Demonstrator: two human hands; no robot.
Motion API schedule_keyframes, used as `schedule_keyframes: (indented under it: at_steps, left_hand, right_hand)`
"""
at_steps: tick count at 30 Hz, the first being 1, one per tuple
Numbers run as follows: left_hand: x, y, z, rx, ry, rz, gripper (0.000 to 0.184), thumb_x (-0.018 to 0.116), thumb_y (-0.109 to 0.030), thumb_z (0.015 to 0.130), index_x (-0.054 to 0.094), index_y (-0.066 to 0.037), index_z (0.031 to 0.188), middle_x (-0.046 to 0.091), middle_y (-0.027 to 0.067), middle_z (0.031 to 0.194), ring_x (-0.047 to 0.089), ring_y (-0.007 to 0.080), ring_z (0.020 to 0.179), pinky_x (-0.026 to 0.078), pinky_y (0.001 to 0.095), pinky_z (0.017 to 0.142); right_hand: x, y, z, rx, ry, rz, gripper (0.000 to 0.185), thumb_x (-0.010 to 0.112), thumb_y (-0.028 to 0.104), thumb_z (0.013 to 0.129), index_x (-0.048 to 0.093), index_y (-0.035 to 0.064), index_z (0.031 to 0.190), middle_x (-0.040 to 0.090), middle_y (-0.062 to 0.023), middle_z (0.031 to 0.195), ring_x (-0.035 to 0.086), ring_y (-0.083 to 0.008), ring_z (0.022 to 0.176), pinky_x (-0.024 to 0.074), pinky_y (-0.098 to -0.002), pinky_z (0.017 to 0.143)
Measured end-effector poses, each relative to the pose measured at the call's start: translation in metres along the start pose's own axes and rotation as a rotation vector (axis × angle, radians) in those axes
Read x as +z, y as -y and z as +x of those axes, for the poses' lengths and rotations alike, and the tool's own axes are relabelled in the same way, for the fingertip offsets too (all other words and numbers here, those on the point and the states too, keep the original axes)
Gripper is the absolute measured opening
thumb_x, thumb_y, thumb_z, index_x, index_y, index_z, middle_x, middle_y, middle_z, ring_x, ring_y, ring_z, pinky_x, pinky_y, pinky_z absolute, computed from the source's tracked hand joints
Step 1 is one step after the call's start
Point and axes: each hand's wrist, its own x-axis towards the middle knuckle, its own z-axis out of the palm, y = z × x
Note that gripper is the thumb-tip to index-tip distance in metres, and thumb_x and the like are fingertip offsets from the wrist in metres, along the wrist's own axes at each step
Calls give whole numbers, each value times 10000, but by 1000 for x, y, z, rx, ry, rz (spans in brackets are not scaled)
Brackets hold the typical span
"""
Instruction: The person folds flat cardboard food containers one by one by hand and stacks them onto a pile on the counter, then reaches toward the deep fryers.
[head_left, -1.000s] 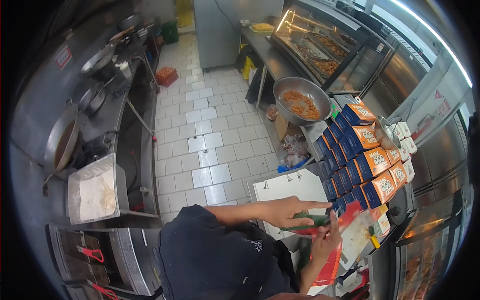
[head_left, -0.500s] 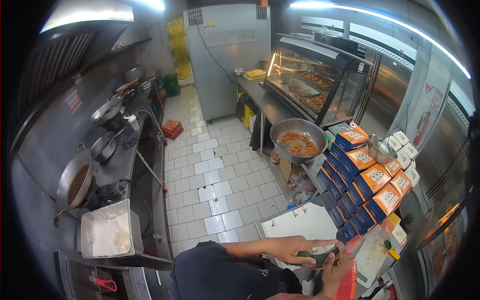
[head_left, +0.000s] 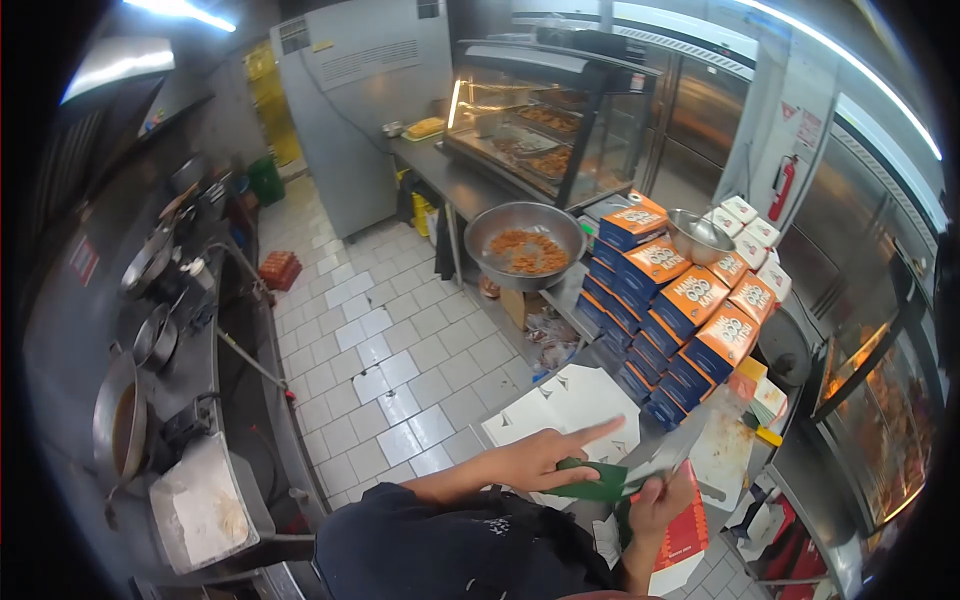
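Observation:
My left hand (head_left: 532, 460) has its index finger stretched out and its other fingers curled round a green object (head_left: 597, 482). At the far end of that object is my right hand (head_left: 662, 503), closed, with its thumb up beside a blurred whitish, translucent piece (head_left: 668, 452). What exactly it grips is unclear. Below the hands lies a white carton sheet (head_left: 560, 408), unfolded, with small cut slots. A red printed carton (head_left: 688, 528) sits under and beside my right hand.
Stacked orange and blue boxes (head_left: 690, 296) stand ahead, with a metal bowl (head_left: 700, 238) on top. Behind them are a large bowl of fried food (head_left: 527, 247) and a glass display case (head_left: 545, 125). A yellow-handled tool (head_left: 768, 437) lies on a white board (head_left: 722, 452) at right.
The view has turned to the right, so the boxes and bowls sit further left. A whitish, translucent piece now shows above my right hand. My left index finger has come away from my right hand.

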Motion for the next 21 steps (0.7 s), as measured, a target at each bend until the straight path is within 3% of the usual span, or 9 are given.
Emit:
schedule_keyframes:
  at_steps: [2, 3, 8, 10, 12, 14, 17, 19, 21]
  left_hand:
    - [3, 8, 4, -6, -53, -324, 773, 596, -177, 980, 123, -20, 1571, 681, 127, 746, 606, 184, 612, 466, 278, 681]
    - [-3, 8, 5, -49, 36, -321, 832, 575, -145, 982, 1, -7, 1568, 672, 121, 743, 541, 124, 613, 451, 251, 706]
    - [-12, -3, 14, -187, 153, -263, 819, 570, -118, 976, 15, -3, 1567, 663, 142, 759, 509, 126, 606, 448, 248, 698]
    - [-13, -3, 14, -180, 163, -251, 817, 569, -109, 975, 17, -9, 1569, 661, 137, 743, 505, 117, 606, 447, 243, 698]
    - [-15, -4, 15, -160, 23, -265, 750, 555, -151, 990, 101, -91, 1584, 611, 263, 1275, 552, 115, 674, 462, 259, 765]
    - [-4, 27, 18, 101, -168, -76, 718, 561, -152, 988, 155, -63, 1573, 345, 271, 1529, 548, 90, 732, 464, 264, 786]
    - [-15, 4, 18, -202, 12, -256, 756, 553, -146, 990, 86, -46, 1576, 615, 251, 1277, 569, 107, 690, 463, 263, 757]
    - [-14, -1, 15, -131, 149, -249, 796, 546, -141, 994, 10, -39, 1574, 707, 170, 872, 585, 155, 620, 461, 268, 696]
    - [-14, -5, 16, -60, 136, -244, 812, 541, -131, 992, -20, -48, 1573, 656, 135, 739, 578, 180, 591, 454, 270, 664]
  right_hand:
    - [2, 1, -10, -369, -3, 64, 436, 739, 413, 847, 510, 68, 715, 431, -50, 600, 461, -259, 506, 344, -353, 474]
    - [-2, 10, -12, -347, 61, 7, 426, 825, 387, 741, 523, 89, 713, 443, -47, 618, 487, -265, 520, 363, -354, 479]
    - [-6, 24, -3, -274, 239, -90, 371, 853, 292, 675, 564, 60, 677, 475, -65, 654, 479, -253, 536, 364, -376, 487]
    - [-7, 23, -6, -235, 289, -121, 370, 864, 290, 673, 580, 77, 778, 568, -67, 724, 556, -254, 578, 424, -369, 501]
    - [-14, 12, -16, -195, 271, -77, 360, 866, 288, 679, 601, 80, 805, 607, -73, 787, 583, -271, 610, 451, -383, 534]
    - [-20, 14, -17, -273, 69, 106, 361, 868, 287, 686, 600, 81, 812, 607, -74, 787, 581, -281, 614, 462, -387, 560]
    - [-17, 25, -10, -308, 165, -10, 338, 853, 291, 713, 617, 72, 812, 590, -69, 765, 589, -296, 615, 453, -406, 551]
    - [-14, 29, -8, -272, 250, -146, 321, 844, 288, 729, 628, 67, 815, 585, -69, 756, 595, -295, 616, 450, -405, 542]
    - [-4, 33, -2, -139, 211, -136, 275, 827, 243, 744, 646, 53, 827, 561, -72, 735, 584, -279, 601, 436, -382, 516]
